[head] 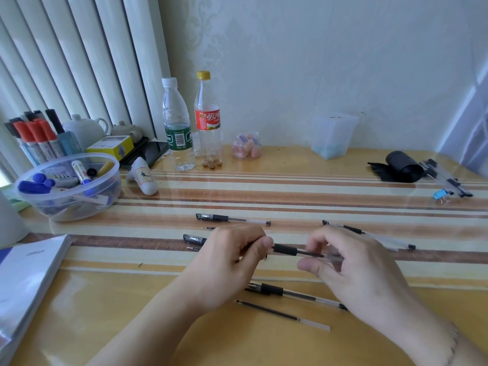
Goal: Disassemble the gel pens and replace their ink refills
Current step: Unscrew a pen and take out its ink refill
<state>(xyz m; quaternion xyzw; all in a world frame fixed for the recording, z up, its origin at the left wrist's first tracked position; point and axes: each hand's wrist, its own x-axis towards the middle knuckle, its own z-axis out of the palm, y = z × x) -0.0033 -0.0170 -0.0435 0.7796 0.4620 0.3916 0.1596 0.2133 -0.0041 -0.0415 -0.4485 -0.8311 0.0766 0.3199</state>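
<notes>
A striped table (pixel 290 186) carries the work, and places here are given from the held gel pen (pixel 298 251) near its middle. Beyond that pen lies a capped pen (pixel 232 219), and beyond it to the right another pen (pixel 369 233) lies at a slant. Nearer the person lie one more pen (pixel 295 294) and a bare ink refill (pixel 282 315), apart from each other. Far beyond the held pen stand two plastic bottles (pixel 179 125); far to its left sits a clear bowl of markers (pixel 70 184). The left hand (pixel 227 262) has its fingers curled round the tip end of the held pen, thumb pressed on top. The right hand (pixel 351 268) pinches the clear barrel between thumb and fingertips, the other fingers loosely bent.
</notes>
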